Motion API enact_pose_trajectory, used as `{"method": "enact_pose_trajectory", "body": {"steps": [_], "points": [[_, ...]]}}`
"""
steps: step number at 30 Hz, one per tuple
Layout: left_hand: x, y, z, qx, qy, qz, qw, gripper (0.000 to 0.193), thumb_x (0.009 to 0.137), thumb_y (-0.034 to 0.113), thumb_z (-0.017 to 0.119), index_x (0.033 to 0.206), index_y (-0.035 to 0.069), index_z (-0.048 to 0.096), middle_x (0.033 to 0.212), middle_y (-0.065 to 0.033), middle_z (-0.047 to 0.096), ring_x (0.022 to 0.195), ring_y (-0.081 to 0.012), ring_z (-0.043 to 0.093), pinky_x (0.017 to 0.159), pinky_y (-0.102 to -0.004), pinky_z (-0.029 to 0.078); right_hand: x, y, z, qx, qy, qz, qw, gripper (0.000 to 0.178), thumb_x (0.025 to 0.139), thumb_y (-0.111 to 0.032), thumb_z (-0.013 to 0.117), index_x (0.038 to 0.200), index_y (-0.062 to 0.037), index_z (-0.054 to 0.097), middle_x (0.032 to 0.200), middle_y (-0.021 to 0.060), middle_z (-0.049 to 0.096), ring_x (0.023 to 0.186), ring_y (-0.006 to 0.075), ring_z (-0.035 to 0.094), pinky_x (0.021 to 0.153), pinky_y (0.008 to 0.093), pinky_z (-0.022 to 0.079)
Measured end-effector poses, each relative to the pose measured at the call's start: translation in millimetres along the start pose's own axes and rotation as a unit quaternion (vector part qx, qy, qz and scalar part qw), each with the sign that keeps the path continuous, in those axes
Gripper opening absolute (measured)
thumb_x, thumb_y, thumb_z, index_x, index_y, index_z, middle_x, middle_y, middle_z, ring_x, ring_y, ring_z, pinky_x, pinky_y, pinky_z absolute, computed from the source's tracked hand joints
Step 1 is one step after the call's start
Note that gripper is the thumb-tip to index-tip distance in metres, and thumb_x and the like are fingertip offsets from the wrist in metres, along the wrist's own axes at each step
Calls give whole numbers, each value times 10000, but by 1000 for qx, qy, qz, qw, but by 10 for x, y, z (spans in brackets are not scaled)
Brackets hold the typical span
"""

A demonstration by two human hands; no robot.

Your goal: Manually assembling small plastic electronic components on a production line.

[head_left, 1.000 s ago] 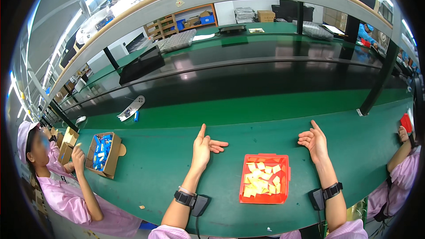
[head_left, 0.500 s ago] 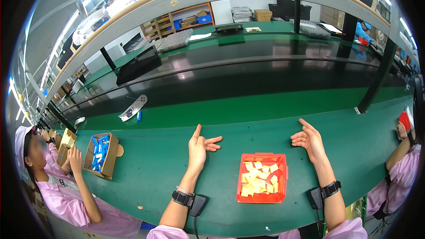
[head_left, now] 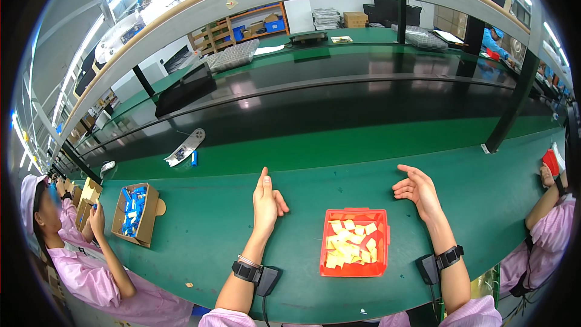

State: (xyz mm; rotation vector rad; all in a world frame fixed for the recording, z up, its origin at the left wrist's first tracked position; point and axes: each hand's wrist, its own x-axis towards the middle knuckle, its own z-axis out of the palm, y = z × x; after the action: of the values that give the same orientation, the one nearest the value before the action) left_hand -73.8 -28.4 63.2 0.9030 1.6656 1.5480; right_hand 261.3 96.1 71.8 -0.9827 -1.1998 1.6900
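Observation:
My left hand (head_left: 266,202) is raised over the green bench, left of a red plastic bin (head_left: 385,248). Its fingers are stretched out and nothing is in it. On the bin's other side my right hand (head_left: 419,194) hovers, palm turned inward, fingers loosely extended and empty. Small pale-yellow square pieces (head_left: 345,247) lie heaped in the bin. Neither hand touches the bin or the pieces. Each wrist carries a black strap with a small box and a cable.
At left, a cardboard box (head_left: 151,218) holds blue parts beside a co-worker in pink (head_left: 91,266). Beyond the bench edge lies a white elongated device (head_left: 185,147) with a blue cylinder (head_left: 194,158). A dark post (head_left: 514,100) stands right; another person's arm (head_left: 538,206) is farther right.
My left hand's fingers have drawn closer together and it tilts more upright. The right hand stays nearly in place. The white device has slid slightly right; the left co-worker's raised hand moved left.

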Motion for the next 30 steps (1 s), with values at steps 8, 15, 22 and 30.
{"method": "enact_pose_trajectory", "body": {"steps": [8,15,22,30], "points": [[-17,-8,36,41,11,16,999,491,1001,150,290,1461,-18,250,462,20,401,369,-67,357,380,-227,356,12,21,-3,9,-11,-1,1000,346,1003,-174,348,1231,39,497,806,154,652,710,178,646,679,290,558],[19,-14,7,53,-49,5,997,576,912,55,265,1471,-40,167,522,-50,563,394,-78,462,398,-211,395,24,9,2,-10,-12,-11,1000,345,1007,-225,392,1191,32,531,798,127,650,705,151,629,678,277,546],[25,-4,-17,22,-58,-2,998,518,960,88,237,1462,-36,201,622,-110,645,434,-84,489,459,-207,443,7,-9,25,-18,-7,-8,1000,325,1003,-209,404,1183,28,534,796,117,647,717,142,628,680,273,543],[-840,1453,-96,-134,-146,279,940,641,962,460,447,1386,-14,368,1364,-201,456,1126,-344,554,996,-447,404,43,104,-65,12,-14,-9,1000,282,988,-174,437,1162,18,547,805,107,647,700,142,630,661,270,544]]}}
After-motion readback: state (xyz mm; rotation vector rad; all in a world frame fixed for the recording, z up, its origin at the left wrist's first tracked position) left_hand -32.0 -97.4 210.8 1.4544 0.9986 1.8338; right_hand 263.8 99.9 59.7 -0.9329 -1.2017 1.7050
